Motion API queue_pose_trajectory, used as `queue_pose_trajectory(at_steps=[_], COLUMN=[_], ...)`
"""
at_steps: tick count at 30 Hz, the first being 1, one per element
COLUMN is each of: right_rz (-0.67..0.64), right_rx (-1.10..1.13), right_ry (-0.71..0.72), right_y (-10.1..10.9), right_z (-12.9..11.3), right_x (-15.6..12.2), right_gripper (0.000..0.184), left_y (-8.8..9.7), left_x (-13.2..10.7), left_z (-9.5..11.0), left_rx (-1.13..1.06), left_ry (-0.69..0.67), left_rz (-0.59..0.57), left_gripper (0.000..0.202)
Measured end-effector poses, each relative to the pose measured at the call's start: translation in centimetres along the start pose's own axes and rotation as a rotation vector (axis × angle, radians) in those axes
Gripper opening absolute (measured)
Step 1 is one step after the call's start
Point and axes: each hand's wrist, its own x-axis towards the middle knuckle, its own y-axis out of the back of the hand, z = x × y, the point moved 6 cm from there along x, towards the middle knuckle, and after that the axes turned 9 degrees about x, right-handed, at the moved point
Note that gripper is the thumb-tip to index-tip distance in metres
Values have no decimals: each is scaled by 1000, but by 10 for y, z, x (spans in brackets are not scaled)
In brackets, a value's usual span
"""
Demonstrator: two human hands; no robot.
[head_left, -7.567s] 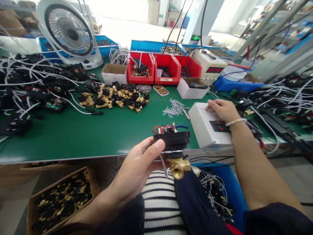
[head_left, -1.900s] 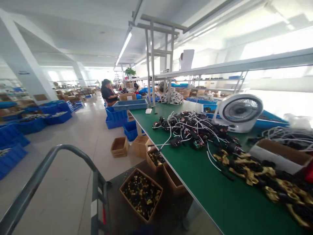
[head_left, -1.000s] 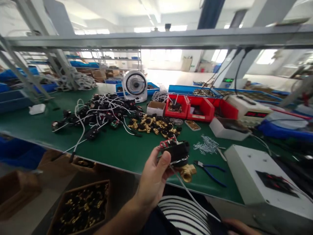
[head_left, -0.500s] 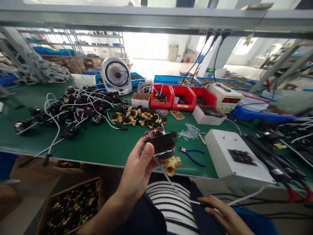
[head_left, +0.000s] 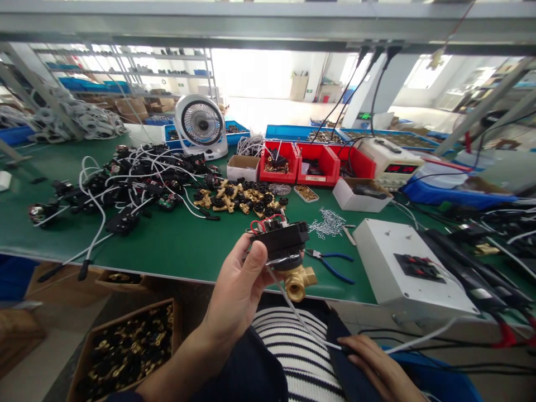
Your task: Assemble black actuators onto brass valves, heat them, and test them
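Observation:
My left hand (head_left: 238, 287) grips a motorised valve (head_left: 285, 254): a black actuator box with red wires on top and a brass fitting below. I hold it up over the front edge of the green bench (head_left: 176, 245). A white cable (head_left: 301, 321) runs from the valve down to my lap, where my right hand (head_left: 377, 371) rests low with its fingers on the cable's dark end. Blue-handled pliers (head_left: 333, 262) lie on the bench just right of the valve.
A white test box (head_left: 402, 268) sits right of the pliers. Loose brass valve bodies (head_left: 240, 201), a tangle of black wired units (head_left: 125, 184), metal clips (head_left: 326, 222), red bins (head_left: 314, 162), a fan (head_left: 203, 125) and a power supply (head_left: 389, 162) fill the bench. A carton of brass parts (head_left: 125, 349) stands below left.
The view swung from the aisle on the left back to the bench. The valve stays in my left hand. My right hand left the test box and came down to the cable on my lap.

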Motion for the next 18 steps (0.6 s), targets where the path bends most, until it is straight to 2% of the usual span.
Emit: queue_pose_trajectory(at_steps=[5,8,11,15,18], right_rz=[14,0,-11,57,46], right_rx=[-73,-70,-104,-120,-50], right_ry=[-59,-33,29,129,175], right_y=[-2,-5,-6,-3,-10], right_z=[16,14,5,-17,-38], right_x=[-8,-11,-9,-4,0], right_gripper=[38,35,32,28,38], left_y=[0,1,2,2,8], left_x=[0,0,0,-2,-10], left_z=[-1,-1,-2,0,6], left_rx=[-6,-3,12,47,88], left_ry=[4,10,9,7,-14], left_rz=[-2,-5,9,45,135], left_gripper=[53,52,53,52,49])
